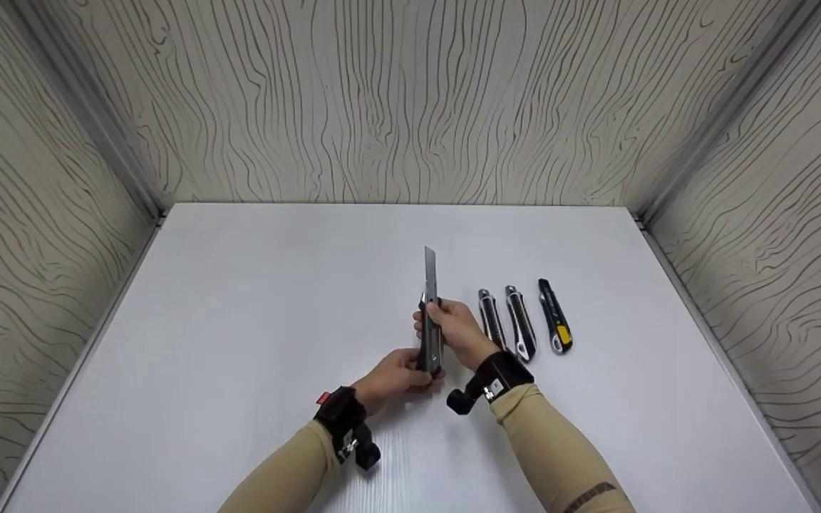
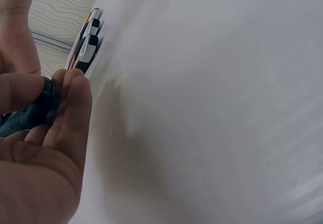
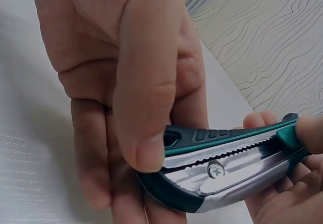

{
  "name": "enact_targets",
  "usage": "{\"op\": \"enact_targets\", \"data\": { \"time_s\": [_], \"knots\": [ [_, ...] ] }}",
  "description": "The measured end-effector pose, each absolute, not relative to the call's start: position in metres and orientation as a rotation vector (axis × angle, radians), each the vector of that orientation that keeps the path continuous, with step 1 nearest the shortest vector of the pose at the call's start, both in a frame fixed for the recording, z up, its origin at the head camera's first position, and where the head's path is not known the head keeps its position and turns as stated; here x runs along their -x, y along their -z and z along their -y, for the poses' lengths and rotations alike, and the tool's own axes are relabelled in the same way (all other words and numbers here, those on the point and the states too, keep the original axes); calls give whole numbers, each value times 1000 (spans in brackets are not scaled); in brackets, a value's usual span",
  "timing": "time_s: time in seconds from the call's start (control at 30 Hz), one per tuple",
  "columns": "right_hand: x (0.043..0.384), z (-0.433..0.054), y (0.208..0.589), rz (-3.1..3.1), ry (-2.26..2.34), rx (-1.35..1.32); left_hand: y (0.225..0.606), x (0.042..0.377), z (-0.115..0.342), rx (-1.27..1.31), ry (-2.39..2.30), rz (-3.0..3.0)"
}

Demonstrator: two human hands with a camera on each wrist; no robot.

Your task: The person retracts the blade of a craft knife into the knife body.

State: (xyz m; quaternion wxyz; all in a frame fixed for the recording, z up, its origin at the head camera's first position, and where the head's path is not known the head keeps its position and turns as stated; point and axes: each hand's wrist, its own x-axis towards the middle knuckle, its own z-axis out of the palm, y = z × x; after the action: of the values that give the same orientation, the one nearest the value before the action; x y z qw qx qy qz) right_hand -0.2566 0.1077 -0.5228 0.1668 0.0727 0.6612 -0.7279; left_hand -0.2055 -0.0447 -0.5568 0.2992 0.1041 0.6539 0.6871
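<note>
A green-and-silver utility knife [image 1: 433,340] is held upright between both hands, its long blade [image 1: 430,267] extended toward the back wall. My right hand [image 1: 459,329] grips the upper body; in the right wrist view its thumb rests on the green slider [image 3: 288,137]. Lower down, my left hand [image 1: 393,377] pinches the dark rear end [image 2: 33,114] of the handle between thumb and fingers. A screw [image 3: 216,170] and a toothed track show on the knife's side. The blade lies outside both wrist views.
Right of the hands, three more utility knives lie on the white table [image 1: 261,299]: two silver-and-black ones [image 1: 490,313] [image 1: 521,324] side by side, and a black one with a yellow part [image 1: 556,317]. Wood-patterned walls [image 1: 382,100] enclose the table's back and sides.
</note>
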Motion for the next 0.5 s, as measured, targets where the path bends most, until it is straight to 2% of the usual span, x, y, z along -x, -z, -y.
{"op": "enact_targets", "data": {
  "time_s": [0.5],
  "knots": [
    [257, -108, 523, -1870, 2057, -119, 560, 206, 44, -237, -1838, -1711]
  ]
}}
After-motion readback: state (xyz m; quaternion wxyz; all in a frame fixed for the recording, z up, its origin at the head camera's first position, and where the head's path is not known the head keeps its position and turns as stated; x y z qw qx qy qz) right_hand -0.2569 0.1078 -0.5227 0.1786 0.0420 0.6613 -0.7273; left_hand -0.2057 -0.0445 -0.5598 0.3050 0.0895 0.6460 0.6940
